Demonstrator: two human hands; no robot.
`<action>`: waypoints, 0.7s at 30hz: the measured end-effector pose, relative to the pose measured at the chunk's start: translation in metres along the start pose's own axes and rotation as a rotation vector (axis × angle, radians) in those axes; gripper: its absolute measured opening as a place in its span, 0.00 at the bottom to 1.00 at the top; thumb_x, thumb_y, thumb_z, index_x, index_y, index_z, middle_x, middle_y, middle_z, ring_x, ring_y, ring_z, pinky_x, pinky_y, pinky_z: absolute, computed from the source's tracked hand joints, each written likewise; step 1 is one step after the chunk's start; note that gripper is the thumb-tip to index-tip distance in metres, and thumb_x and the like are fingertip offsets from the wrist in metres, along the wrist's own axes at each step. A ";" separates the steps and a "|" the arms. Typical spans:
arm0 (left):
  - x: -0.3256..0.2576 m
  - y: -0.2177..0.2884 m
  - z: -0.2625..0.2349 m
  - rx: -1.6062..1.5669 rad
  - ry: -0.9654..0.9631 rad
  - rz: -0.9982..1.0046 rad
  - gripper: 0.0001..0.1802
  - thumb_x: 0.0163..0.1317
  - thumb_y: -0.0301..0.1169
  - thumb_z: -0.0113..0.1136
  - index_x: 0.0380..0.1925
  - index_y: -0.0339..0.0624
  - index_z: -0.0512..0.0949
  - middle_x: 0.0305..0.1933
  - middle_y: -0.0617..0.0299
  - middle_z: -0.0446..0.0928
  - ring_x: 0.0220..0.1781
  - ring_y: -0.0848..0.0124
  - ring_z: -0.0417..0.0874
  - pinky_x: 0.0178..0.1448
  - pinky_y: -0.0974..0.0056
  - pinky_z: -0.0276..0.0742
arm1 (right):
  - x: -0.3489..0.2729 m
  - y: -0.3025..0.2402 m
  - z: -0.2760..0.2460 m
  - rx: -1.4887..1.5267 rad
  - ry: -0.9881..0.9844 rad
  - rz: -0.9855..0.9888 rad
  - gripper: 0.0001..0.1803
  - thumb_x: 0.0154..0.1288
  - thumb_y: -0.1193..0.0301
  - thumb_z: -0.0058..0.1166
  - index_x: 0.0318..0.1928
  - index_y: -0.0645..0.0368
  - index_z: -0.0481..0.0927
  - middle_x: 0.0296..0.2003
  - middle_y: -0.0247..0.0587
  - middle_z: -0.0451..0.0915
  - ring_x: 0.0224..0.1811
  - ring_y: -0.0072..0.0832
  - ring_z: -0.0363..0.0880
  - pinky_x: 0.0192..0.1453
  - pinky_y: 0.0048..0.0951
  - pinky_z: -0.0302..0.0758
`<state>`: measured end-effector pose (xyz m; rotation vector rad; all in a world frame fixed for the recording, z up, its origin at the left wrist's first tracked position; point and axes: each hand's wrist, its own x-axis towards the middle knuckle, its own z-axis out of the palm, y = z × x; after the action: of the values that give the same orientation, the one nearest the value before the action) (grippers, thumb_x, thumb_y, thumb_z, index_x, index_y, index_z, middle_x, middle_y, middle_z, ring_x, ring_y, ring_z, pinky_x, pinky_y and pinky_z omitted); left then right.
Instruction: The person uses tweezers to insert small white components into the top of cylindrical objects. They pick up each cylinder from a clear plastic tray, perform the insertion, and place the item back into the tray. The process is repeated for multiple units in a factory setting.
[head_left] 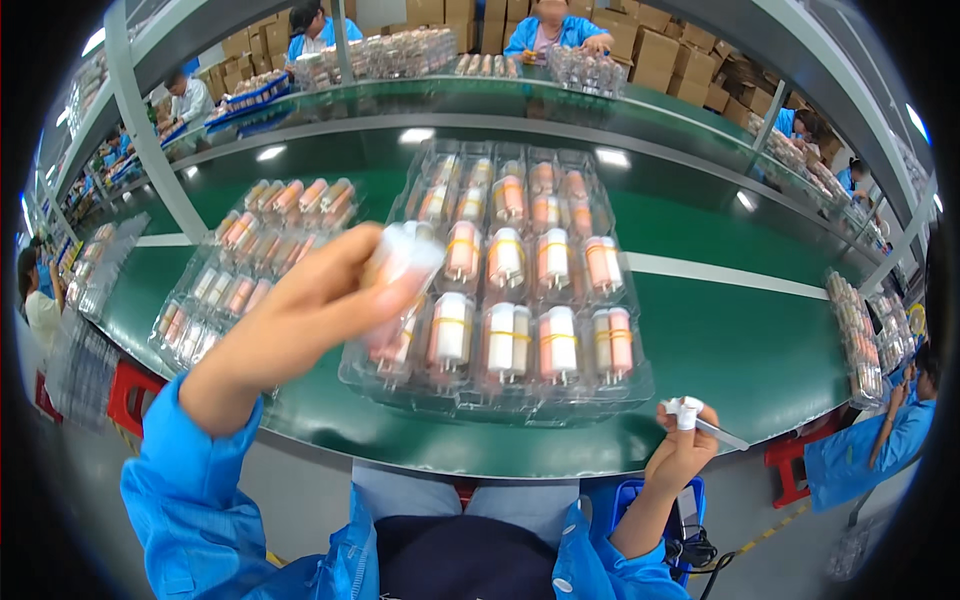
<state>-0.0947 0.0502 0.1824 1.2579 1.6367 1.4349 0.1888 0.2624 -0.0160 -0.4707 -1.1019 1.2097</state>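
My left hand [318, 300] is raised over the near left corner of a see-through plastic tray [490, 405]. It is closed round a white and pink cylinder bundle [408, 258], smeared by motion. In the tray stand rows of paired cylinders [452, 325], white, pink and grey, bound with yellow bands and showing metal prongs at their near ends. To the right of the tray, by the bench's front edge, my right hand [678, 455] pinches a small white piece [686, 410]. A thin grey strip [724, 436] sticks out from the same hand.
Another loaded tray [235, 265] lies to the left on the green bench [720, 330]. Stacked trays [855, 335] stand at the far right. Metal posts [150, 150] rise from the bench. Beyond it, co-workers [555, 35] sit near cardboard boxes [690, 65]. A blue bin [628, 492] is below, right.
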 end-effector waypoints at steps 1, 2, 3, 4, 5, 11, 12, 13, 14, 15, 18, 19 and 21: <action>0.025 -0.004 0.001 0.092 -0.005 0.025 0.26 0.63 0.43 0.59 0.51 0.34 0.67 0.34 0.59 0.77 0.30 0.78 0.72 0.34 0.69 0.71 | 0.000 -0.001 0.000 0.005 -0.002 0.008 0.06 0.62 0.79 0.55 0.40 0.66 0.76 0.31 0.45 0.80 0.30 0.30 0.81 0.38 0.30 0.79; 0.050 -0.013 0.001 0.317 0.043 0.092 0.25 0.62 0.43 0.59 0.50 0.36 0.68 0.33 0.56 0.77 0.30 0.73 0.75 0.34 0.65 0.72 | 0.000 -0.002 0.001 0.008 -0.007 0.017 0.06 0.62 0.79 0.55 0.40 0.66 0.76 0.31 0.45 0.80 0.30 0.30 0.81 0.38 0.30 0.79; 0.076 -0.021 0.004 0.540 0.091 0.160 0.24 0.61 0.42 0.59 0.50 0.37 0.68 0.32 0.54 0.78 0.30 0.69 0.79 0.34 0.62 0.73 | -0.001 -0.003 0.002 0.009 -0.009 0.026 0.07 0.61 0.80 0.55 0.40 0.66 0.76 0.31 0.46 0.80 0.30 0.31 0.81 0.38 0.30 0.80; 0.100 -0.021 0.011 0.822 0.134 0.266 0.24 0.60 0.43 0.59 0.49 0.38 0.68 0.32 0.50 0.79 0.32 0.62 0.81 0.34 0.57 0.74 | -0.001 -0.004 0.004 -0.014 -0.038 0.039 0.07 0.60 0.81 0.57 0.39 0.66 0.76 0.31 0.45 0.80 0.30 0.30 0.81 0.37 0.30 0.80; 0.121 -0.021 0.019 1.108 0.188 0.366 0.24 0.59 0.44 0.58 0.48 0.39 0.68 0.32 0.47 0.79 0.33 0.54 0.83 0.35 0.53 0.75 | -0.001 -0.003 0.005 -0.019 -0.039 0.067 0.07 0.59 0.81 0.58 0.38 0.66 0.76 0.31 0.44 0.80 0.30 0.29 0.81 0.37 0.29 0.81; 0.218 -0.068 0.054 1.349 0.294 0.137 0.28 0.58 0.52 0.55 0.49 0.40 0.70 0.35 0.49 0.79 0.41 0.50 0.82 0.42 0.46 0.75 | -0.002 -0.002 0.001 -0.017 -0.102 0.057 0.07 0.59 0.80 0.57 0.38 0.66 0.76 0.30 0.46 0.79 0.28 0.30 0.80 0.36 0.31 0.80; 0.222 -0.076 0.059 1.372 0.301 0.129 0.29 0.59 0.52 0.54 0.49 0.40 0.70 0.36 0.50 0.79 0.42 0.51 0.82 0.43 0.46 0.75 | -0.002 -0.005 -0.001 -0.002 -0.107 0.090 0.07 0.58 0.82 0.58 0.38 0.66 0.77 0.32 0.43 0.78 0.31 0.28 0.81 0.38 0.29 0.81; 0.222 -0.079 0.067 1.393 0.304 0.120 0.29 0.59 0.52 0.54 0.49 0.40 0.70 0.37 0.50 0.79 0.43 0.52 0.82 0.43 0.46 0.75 | -0.004 -0.005 -0.002 -0.026 -0.106 0.089 0.08 0.57 0.81 0.59 0.38 0.66 0.77 0.33 0.44 0.79 0.33 0.28 0.81 0.39 0.28 0.81; 0.221 -0.077 0.074 1.428 0.282 0.131 0.28 0.60 0.52 0.53 0.48 0.39 0.72 0.42 0.52 0.78 0.46 0.55 0.81 0.46 0.45 0.72 | -0.005 -0.006 -0.003 -0.031 -0.112 0.084 0.08 0.57 0.81 0.59 0.38 0.66 0.77 0.33 0.44 0.79 0.33 0.28 0.81 0.40 0.28 0.80; 0.222 -0.075 0.078 1.433 0.276 0.194 0.28 0.60 0.52 0.53 0.48 0.39 0.73 0.42 0.52 0.78 0.45 0.55 0.81 0.47 0.46 0.70 | -0.004 -0.006 -0.004 -0.036 -0.119 0.080 0.08 0.57 0.81 0.59 0.38 0.66 0.77 0.34 0.44 0.79 0.34 0.29 0.81 0.40 0.28 0.80; 0.216 -0.078 0.077 1.387 0.237 0.355 0.24 0.58 0.48 0.56 0.47 0.41 0.76 0.44 0.54 0.76 0.44 0.57 0.78 0.53 0.48 0.63 | -0.002 -0.008 -0.003 -0.035 -0.135 0.111 0.09 0.57 0.81 0.60 0.39 0.67 0.78 0.33 0.43 0.79 0.35 0.28 0.81 0.41 0.27 0.79; 0.212 -0.080 0.073 1.379 0.208 0.383 0.23 0.58 0.46 0.57 0.46 0.43 0.76 0.45 0.54 0.76 0.46 0.58 0.78 0.54 0.48 0.62 | -0.002 -0.008 -0.001 -0.038 -0.143 0.127 0.09 0.57 0.81 0.60 0.39 0.67 0.78 0.33 0.43 0.79 0.35 0.27 0.81 0.41 0.27 0.79; 0.204 -0.083 0.060 1.363 0.153 0.435 0.20 0.57 0.43 0.59 0.45 0.45 0.77 0.47 0.55 0.76 0.51 0.59 0.76 0.57 0.49 0.60 | -0.002 -0.005 0.002 -0.034 -0.161 0.118 0.08 0.58 0.83 0.58 0.39 0.67 0.77 0.32 0.44 0.80 0.33 0.29 0.82 0.39 0.29 0.81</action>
<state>-0.1350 0.2649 0.1164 2.3315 2.6807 0.4269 0.1900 0.2582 -0.0122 -0.4761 -1.2477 1.3522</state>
